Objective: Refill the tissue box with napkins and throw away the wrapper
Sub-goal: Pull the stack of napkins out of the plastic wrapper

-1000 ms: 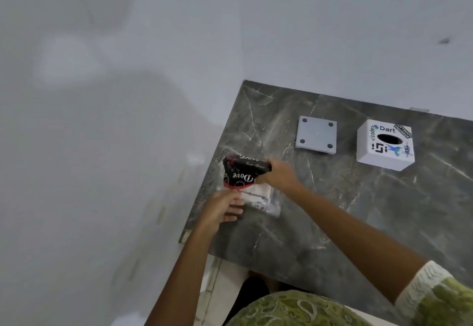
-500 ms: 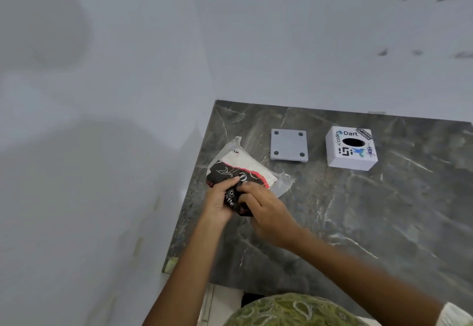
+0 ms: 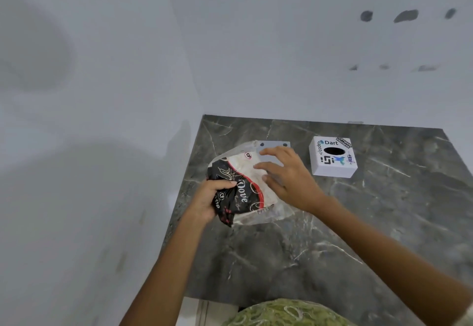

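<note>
A napkin pack in a black, red and clear wrapper (image 3: 240, 192) is lifted above the dark marble table's (image 3: 332, 236) left side. White napkins (image 3: 245, 169) show through the clear part. My left hand (image 3: 210, 197) grips the wrapper's black end. The fingers of my right hand (image 3: 284, 177) are spread against the clear side of the pack. The white tissue box (image 3: 332, 158), with stickers and a dark oval slot on top, stands to the right, apart from both hands.
A grey square plate (image 3: 275, 145) with corner holes lies flat behind the pack, partly hidden by my right hand. White walls close off the table's far and left sides. The table's front edge runs near my body.
The pack has been raised and turned so its clear side with the napkins faces up. My right hand has moved from the black end to the clear side. My left hand kept its grip.
</note>
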